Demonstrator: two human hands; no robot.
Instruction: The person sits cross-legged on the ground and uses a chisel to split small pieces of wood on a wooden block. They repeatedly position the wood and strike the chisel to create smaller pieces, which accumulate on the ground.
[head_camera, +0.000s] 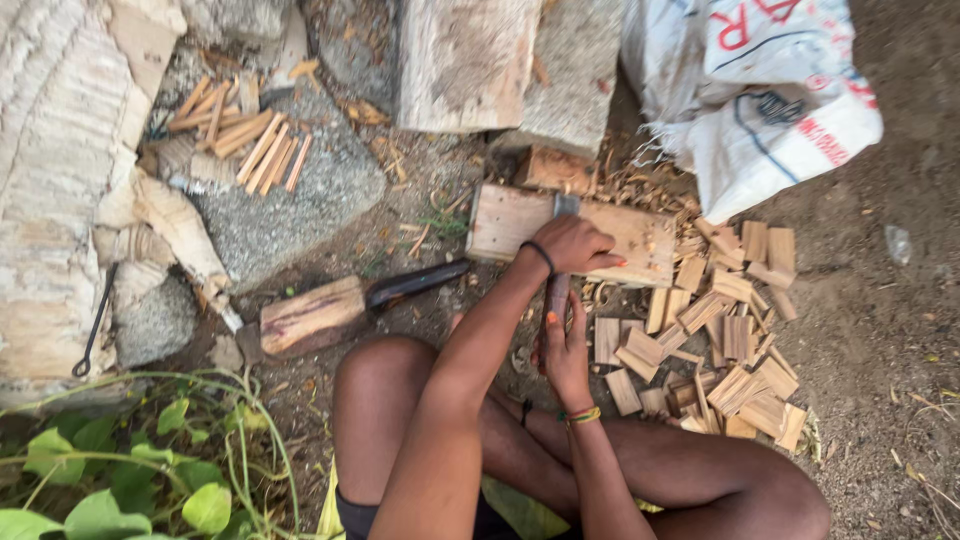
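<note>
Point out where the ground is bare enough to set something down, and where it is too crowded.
Bare dirt lies right of the chip pile, below the white sack. A smaller patch sits between the log and the board. Crowded: around both hands, left hand and right hand, and on the grey stone holding sticks.

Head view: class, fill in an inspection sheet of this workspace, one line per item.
Surface: bare dirt ground with wood chips.
Job's things: flat wooden block; blade tool standing on it.
Clutter: pile of split wood pieces; stick bundle on stone; log with dark blade.
Hands: left hand on the tool's top; right hand grips its handle.
Cables: nothing seen.
Surroundings: white sack, stone slabs, green leaves.
</note>
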